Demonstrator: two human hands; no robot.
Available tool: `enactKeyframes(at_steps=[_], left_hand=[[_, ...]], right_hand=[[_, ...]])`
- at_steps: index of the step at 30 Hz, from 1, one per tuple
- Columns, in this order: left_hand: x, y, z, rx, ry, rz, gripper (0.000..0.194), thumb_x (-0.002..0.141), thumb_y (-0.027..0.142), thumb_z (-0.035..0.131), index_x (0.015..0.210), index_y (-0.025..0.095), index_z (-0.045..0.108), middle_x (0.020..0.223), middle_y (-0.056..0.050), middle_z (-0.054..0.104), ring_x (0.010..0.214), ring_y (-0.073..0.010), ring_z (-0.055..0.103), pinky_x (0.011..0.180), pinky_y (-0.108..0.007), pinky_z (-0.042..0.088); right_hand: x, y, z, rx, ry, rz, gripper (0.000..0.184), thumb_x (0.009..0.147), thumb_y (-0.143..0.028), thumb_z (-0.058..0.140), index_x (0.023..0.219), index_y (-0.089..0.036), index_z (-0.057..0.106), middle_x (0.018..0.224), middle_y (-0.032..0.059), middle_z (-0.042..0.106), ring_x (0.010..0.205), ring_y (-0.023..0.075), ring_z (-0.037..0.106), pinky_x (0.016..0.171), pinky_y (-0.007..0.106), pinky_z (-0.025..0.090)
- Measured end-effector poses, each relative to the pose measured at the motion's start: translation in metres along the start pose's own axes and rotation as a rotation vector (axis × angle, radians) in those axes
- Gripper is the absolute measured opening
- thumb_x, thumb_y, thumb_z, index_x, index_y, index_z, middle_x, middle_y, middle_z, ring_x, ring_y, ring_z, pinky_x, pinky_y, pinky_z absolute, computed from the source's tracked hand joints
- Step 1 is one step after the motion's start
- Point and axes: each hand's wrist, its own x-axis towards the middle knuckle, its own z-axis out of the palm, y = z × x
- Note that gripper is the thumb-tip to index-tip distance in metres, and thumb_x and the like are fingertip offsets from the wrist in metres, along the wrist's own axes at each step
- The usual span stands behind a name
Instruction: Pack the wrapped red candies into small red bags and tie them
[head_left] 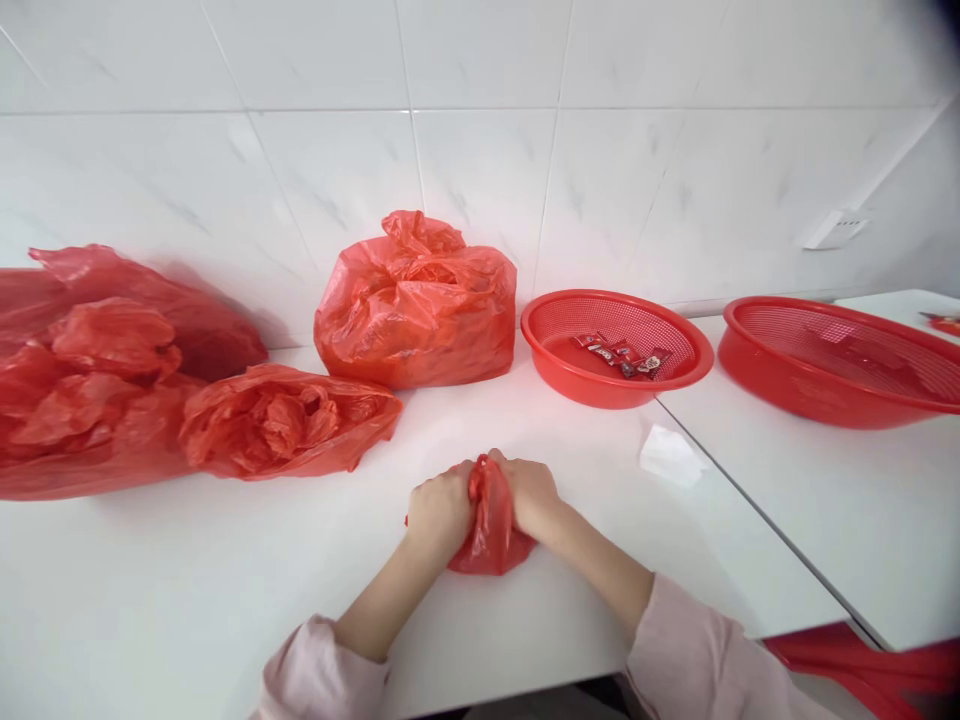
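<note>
With our left hand at nine o'clock and our right hand at three, we have each grip clamped on the gathered top of a small red plastic bag resting on the white bench. From it, we see a bulging red bag at eleven o'clock, a red colander holding small wrapped packets at one, and another colander at two.

Bag, one, small, red, thin shiny plastic. Neck gathered and bunched upward; any knot too covered to tell. Lower part rounded, creased, flaring toward the base. Set upright on white table. Contents hidden.
</note>
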Motion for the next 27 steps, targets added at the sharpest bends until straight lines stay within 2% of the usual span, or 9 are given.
enactKeyframes(at_steps=[5,10,14,17,20,22,23,25,27], left_hand=[[-0.023,-0.038,-0.029,-0.190,0.142,-0.041,0.045,0.099,0.046,0.021,0.079,0.024,0.055,0.080,-0.002,0.067,0.075,-0.0189,0.063,0.069,-0.028,0.047],[-0.067,-0.071,-0.022,-0.410,0.108,-0.120,0.048,0.094,0.059,0.030,0.065,0.023,0.044,0.066,0.001,0.053,0.063,-0.0185,0.052,0.064,-0.029,0.042],[-0.089,-0.080,-0.010,-0.510,0.051,-0.149,0.049,0.092,0.062,0.034,0.062,0.023,0.041,0.064,0.002,0.045,0.063,-0.0179,0.046,0.064,-0.029,0.040],[-0.095,-0.077,-0.013,-0.605,0.000,-0.145,0.049,0.092,0.061,0.035,0.064,0.023,0.047,0.069,0.000,0.051,0.070,-0.0202,0.051,0.071,-0.032,0.044],[-0.095,-0.070,-0.023,-0.738,0.002,-0.063,0.049,0.090,0.060,0.042,0.061,0.022,0.051,0.107,-0.008,0.064,0.102,-0.0275,0.058,0.090,-0.039,0.047],[-0.091,-0.062,-0.030,-0.869,0.022,-0.027,0.049,0.089,0.059,0.046,0.059,0.021,0.053,0.135,-0.009,0.056,0.126,-0.0326,0.048,0.101,-0.044,0.043],[-0.088,-0.058,-0.033,-0.962,0.035,-0.014,0.049,0.090,0.058,0.047,0.059,0.021,0.055,0.140,-0.009,0.054,0.131,-0.0336,0.045,0.105,-0.046,0.041],[-0.076,-0.047,-0.039,-1.200,0.063,0.019,0.046,0.092,0.056,0.045,0.067,0.021,0.060,0.131,-0.010,0.061,0.126,-0.0318,0.051,0.107,-0.047,0.040],[-0.061,-0.036,-0.044,-1.421,0.094,0.050,0.043,0.094,0.055,0.042,0.081,0.021,0.066,0.111,-0.009,0.068,0.109,-0.0264,0.061,0.103,-0.045,0.043]], right_hand=[[0.002,0.056,-0.027,0.338,0.110,-0.074,0.035,0.091,-0.045,0.035,0.066,-0.020,0.039,0.061,-0.0023,0.048,0.057,0.0113,0.047,0.055,0.023,0.035],[0.007,0.087,-0.028,0.491,0.167,-0.035,0.043,0.082,-0.055,0.045,0.062,-0.022,0.026,0.057,-0.0065,0.025,0.052,0.0083,0.028,0.049,0.023,0.025],[0.014,0.087,-0.018,0.484,0.199,0.007,0.041,0.079,-0.047,0.051,0.059,-0.021,0.025,0.055,-0.0066,0.023,0.052,0.0085,0.027,0.049,0.023,0.022],[0.017,0.084,-0.016,0.460,0.225,0.032,0.041,0.080,-0.044,0.052,0.058,-0.021,0.026,0.054,-0.0066,0.023,0.052,0.0088,0.026,0.050,0.024,0.020],[0.018,0.082,-0.015,0.465,0.233,0.054,0.043,0.080,-0.045,0.053,0.058,-0.021,0.026,0.053,-0.0070,0.024,0.052,0.0087,0.026,0.051,0.024,0.020],[0.017,0.078,-0.017,0.483,0.219,0.061,0.043,0.078,-0.046,0.056,0.057,-0.021,0.027,0.053,-0.0073,0.026,0.052,0.0085,0.026,0.050,0.024,0.021],[0.016,0.075,-0.018,0.494,0.206,0.058,0.043,0.078,-0.047,0.056,0.057,-0.021,0.029,0.053,-0.0073,0.027,0.052,0.0085,0.027,0.050,0.024,0.021],[0.010,0.063,-0.025,0.519,0.170,0.035,0.042,0.079,-0.049,0.056,0.059,-0.021,0.033,0.053,-0.0069,0.033,0.052,0.0088,0.032,0.050,0.023,0.025],[-0.003,0.046,-0.039,0.546,0.128,-0.022,0.039,0.083,-0.051,0.053,0.064,-0.020,0.039,0.058,-0.0053,0.043,0.055,0.0101,0.042,0.053,0.024,0.033]])
